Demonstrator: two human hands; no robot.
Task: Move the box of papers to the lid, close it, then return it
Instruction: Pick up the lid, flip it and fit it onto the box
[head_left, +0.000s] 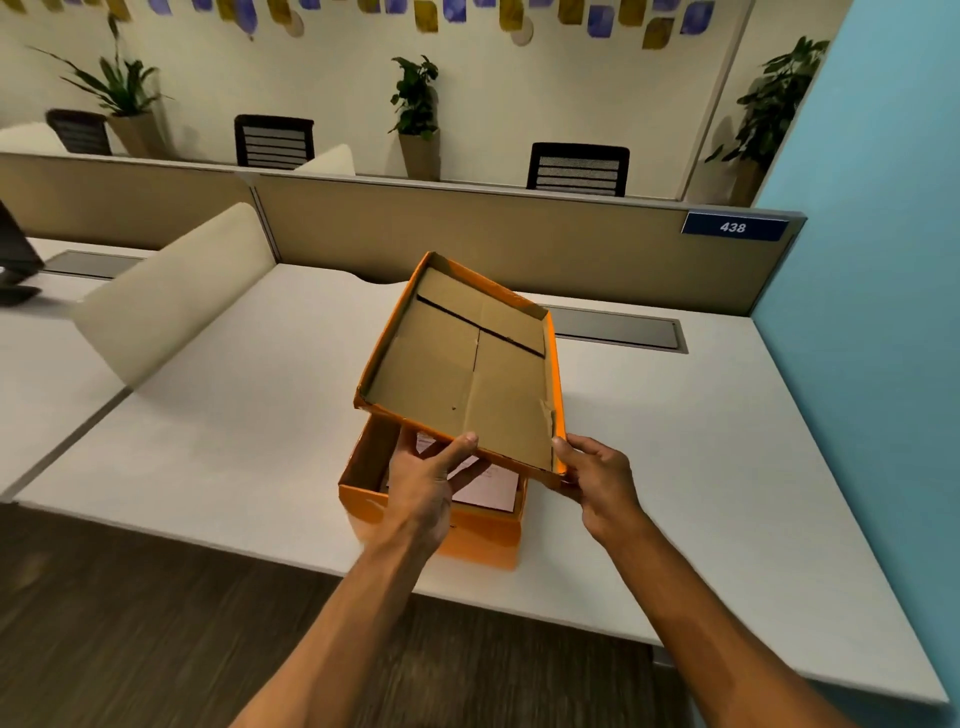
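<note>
An orange cardboard box (467, 535) stands on the white desk near its front edge, with white papers (488, 488) lying inside. Above it, tilted with its brown inside facing me, is the orange lid (467, 358). My left hand (426, 483) grips the lid's near edge with the thumb on the inner face. At the lid's near right corner, my right hand (597, 478) holds on. The lid covers the far part of the box.
The white desk (234, 441) runs left and right, with a grey cable flap (618, 327) behind the lid. A cream divider (171, 296) stands at the left, a tan partition (519, 239) behind, a blue wall (872, 312) at the right.
</note>
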